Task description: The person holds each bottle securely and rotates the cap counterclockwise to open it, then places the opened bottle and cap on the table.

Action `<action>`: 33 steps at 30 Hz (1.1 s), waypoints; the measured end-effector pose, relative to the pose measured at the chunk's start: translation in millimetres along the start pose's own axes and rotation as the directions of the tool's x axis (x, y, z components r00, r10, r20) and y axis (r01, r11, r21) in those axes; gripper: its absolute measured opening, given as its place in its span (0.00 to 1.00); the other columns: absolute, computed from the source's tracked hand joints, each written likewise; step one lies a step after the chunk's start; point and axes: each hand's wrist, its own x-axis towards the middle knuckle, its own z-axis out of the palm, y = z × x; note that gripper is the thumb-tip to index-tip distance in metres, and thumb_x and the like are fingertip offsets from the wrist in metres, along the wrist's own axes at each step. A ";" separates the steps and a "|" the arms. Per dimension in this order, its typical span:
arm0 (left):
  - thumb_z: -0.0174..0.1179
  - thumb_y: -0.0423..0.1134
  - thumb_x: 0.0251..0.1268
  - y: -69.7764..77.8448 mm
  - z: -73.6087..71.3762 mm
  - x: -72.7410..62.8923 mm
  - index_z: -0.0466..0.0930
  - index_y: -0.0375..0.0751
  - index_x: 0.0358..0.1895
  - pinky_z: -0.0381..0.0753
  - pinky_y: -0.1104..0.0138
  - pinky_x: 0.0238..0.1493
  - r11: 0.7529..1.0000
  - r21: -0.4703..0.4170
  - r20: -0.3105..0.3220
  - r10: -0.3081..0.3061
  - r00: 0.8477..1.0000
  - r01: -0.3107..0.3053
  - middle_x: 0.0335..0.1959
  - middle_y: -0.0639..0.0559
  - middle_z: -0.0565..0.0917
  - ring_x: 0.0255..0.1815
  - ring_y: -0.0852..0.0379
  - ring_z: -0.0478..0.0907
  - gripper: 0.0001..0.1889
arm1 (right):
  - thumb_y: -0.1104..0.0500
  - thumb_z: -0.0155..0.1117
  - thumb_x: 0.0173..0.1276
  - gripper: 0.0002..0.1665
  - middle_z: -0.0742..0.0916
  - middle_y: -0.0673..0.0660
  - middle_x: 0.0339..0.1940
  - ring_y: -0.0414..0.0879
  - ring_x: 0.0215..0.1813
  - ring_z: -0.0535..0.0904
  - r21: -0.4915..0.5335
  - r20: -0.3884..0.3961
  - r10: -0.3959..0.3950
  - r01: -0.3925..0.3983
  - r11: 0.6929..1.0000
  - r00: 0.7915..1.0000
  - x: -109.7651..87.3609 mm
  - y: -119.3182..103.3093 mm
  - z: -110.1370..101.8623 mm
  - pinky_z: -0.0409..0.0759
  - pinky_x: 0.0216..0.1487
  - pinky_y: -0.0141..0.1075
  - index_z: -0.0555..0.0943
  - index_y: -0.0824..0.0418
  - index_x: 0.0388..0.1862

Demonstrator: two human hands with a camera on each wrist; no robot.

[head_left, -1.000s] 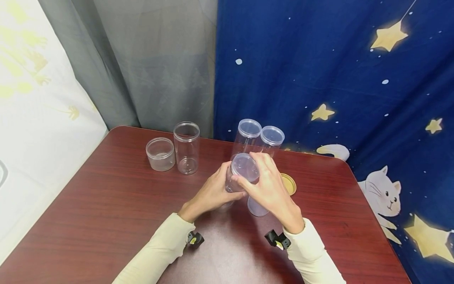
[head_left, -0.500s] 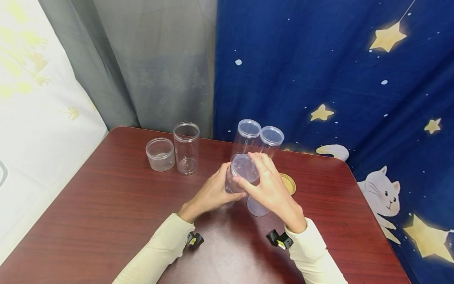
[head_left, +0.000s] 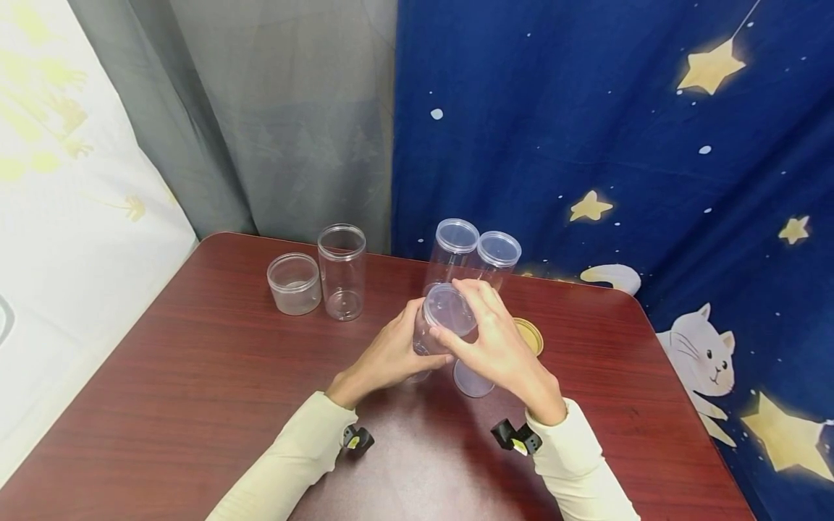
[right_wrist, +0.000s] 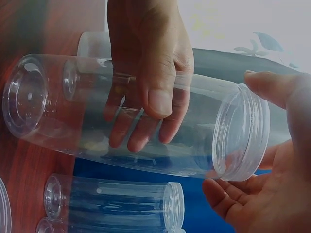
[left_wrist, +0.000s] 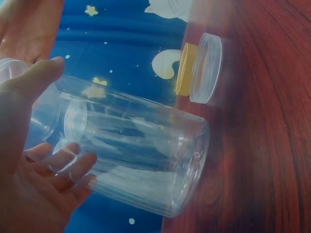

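Note:
A tall clear plastic jar (left_wrist: 141, 150) stands slightly tilted between both hands, over the middle of the table. My left hand (head_left: 387, 354) grips its body, thumb on the near side and fingers round the far side. At the top, my right hand (head_left: 498, 344) holds the rim of the translucent screw lid (head_left: 449, 309), thumb and fingers on opposite sides. The lid sits on the jar's mouth; whether it is fully seated I cannot tell. Through the clear wall in the right wrist view, the left fingers (right_wrist: 138, 138) show. I see nothing inside the jar.
Two tall lidded jars (head_left: 456, 237) stand just behind the hands. At the back left are an open tall jar (head_left: 343, 278) and a short wide jar (head_left: 295, 284). A gold lid (head_left: 531, 337) and a loose translucent lid (head_left: 473, 381) lie beside the right hand.
My right hand and wrist have turned slightly on the lid, the wrist shifting a little to the right. The left hand and the jar stay nearly still.

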 end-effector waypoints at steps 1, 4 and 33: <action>0.78 0.52 0.46 0.3 -0.2 0.1 0.61 0.43 0.70 0.77 0.55 0.59 1.000 -0.004 0.000 0.002 1.000 -0.002 0.59 0.47 0.77 0.57 0.52 0.78 0.48 | 0.41 0.70 0.62 0.44 0.74 0.53 0.66 0.47 0.66 0.69 0.004 0.002 0.001 -0.001 1.000 1.000 0.0 0.1 -0.4 0.76 0.62 0.47 0.68 0.58 0.72; 0.78 0.52 0.46 0.6 -0.8 0.5 0.61 0.43 0.70 0.77 0.55 0.59 1.000 -0.013 0.000 0.008 1.000 -0.008 0.59 0.48 0.77 0.56 0.53 0.78 0.48 | 0.41 0.70 0.62 0.44 0.74 0.54 0.67 0.48 0.67 0.69 0.014 0.013 0.007 -0.007 1.000 1.000 0.3 0.5 -1.4 0.76 0.62 0.48 0.68 0.59 0.72; 0.78 0.52 0.45 -0.9 -2.3 2.1 0.62 0.44 0.69 0.76 0.56 0.60 0.998 -0.038 0.022 0.043 0.999 -0.042 0.58 0.50 0.78 0.57 0.56 0.77 0.47 | 0.51 0.72 0.61 0.43 0.72 0.55 0.70 0.49 0.70 0.67 0.121 0.047 -0.066 0.060 0.991 0.997 1.6 3.1 -7.2 0.73 0.64 0.51 0.67 0.55 0.74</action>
